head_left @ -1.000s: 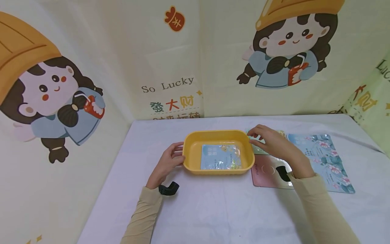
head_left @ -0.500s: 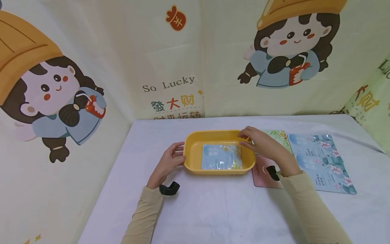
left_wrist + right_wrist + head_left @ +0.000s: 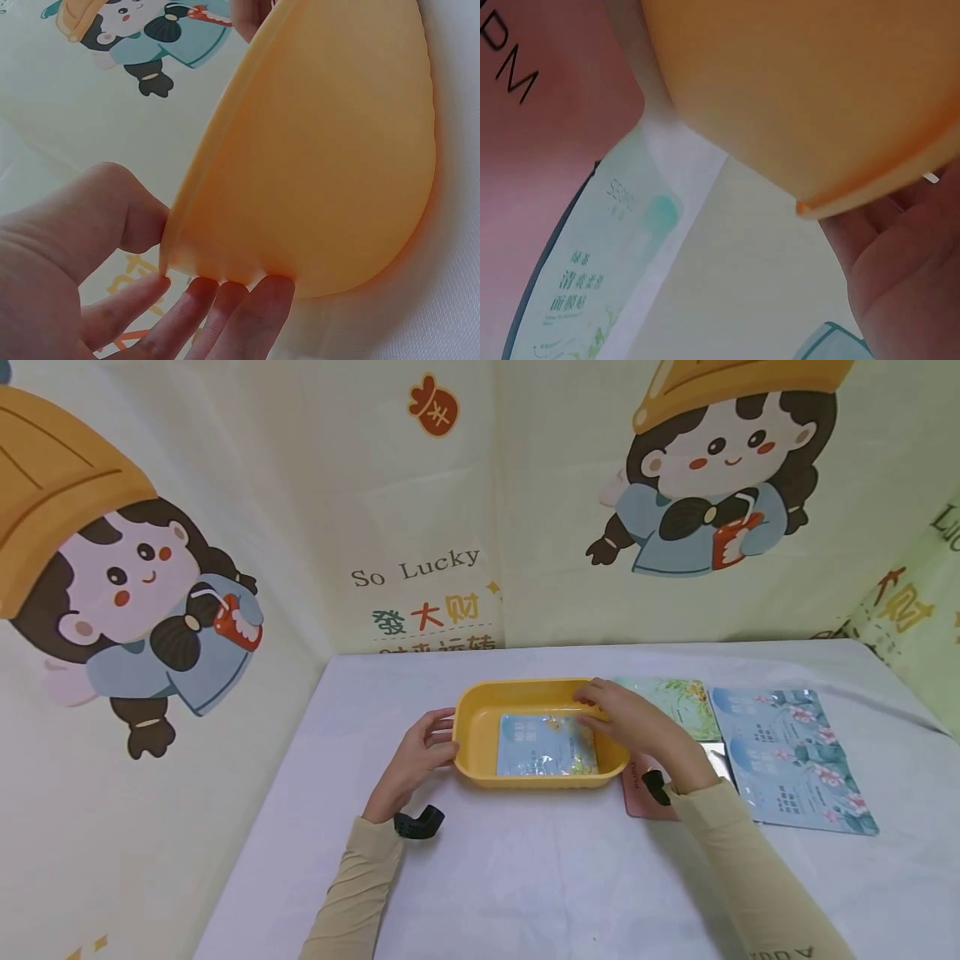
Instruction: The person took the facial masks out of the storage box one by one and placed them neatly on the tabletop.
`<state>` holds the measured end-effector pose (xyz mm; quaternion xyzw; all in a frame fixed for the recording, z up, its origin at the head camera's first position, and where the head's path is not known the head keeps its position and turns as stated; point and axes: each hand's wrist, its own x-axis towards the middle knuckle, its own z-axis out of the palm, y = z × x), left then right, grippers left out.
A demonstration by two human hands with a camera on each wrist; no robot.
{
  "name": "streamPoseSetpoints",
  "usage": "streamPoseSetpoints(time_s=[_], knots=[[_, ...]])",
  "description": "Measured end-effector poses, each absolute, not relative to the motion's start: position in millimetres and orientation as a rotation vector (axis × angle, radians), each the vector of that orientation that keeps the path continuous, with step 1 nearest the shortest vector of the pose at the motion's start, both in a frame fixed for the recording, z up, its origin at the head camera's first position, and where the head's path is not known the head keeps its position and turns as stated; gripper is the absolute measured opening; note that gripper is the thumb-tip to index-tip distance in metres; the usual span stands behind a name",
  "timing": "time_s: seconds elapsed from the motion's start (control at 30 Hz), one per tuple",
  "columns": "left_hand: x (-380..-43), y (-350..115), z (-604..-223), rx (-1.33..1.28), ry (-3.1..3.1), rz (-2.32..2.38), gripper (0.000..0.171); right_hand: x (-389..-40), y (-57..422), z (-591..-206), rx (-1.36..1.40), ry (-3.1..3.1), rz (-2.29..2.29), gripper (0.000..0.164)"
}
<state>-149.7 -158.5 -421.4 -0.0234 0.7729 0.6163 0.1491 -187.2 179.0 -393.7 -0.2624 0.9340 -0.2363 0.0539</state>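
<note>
A yellow plastic tray [image 3: 540,782] stands on the white-covered table, with a light blue sheet mask packet [image 3: 546,746] lying flat inside. My left hand [image 3: 412,756] holds the tray's left end; in the left wrist view its thumb lies at the rim and its fingers [image 3: 270,300] press the outer wall. My right hand [image 3: 637,718] reaches over the tray's right rim, loosely bent, thumb and fingers apart above the packet. From the right wrist view, the tray's wall [image 3: 802,90] hides those fingertips.
Right of the tray lie a green sheet mask packet [image 3: 678,702], a pink packet [image 3: 637,797] partly under my right arm, and blue floral packets [image 3: 802,760]. A patterned cloth wall [image 3: 420,468] rises behind the table.
My right hand has moved left, from the tray's right rim to over its inside, uncovering more of the green packet. The left hand keeps its place on the tray.
</note>
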Motion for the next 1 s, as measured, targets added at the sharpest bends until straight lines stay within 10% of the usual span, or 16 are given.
streamPoseSetpoints(time_s=[1.0], knots=[[-140.9,-154.1,-396.5,-0.060,2.221,1.761,0.061,-193.5,154.9,-412.1,-0.887,2.887,-0.423,0.059]])
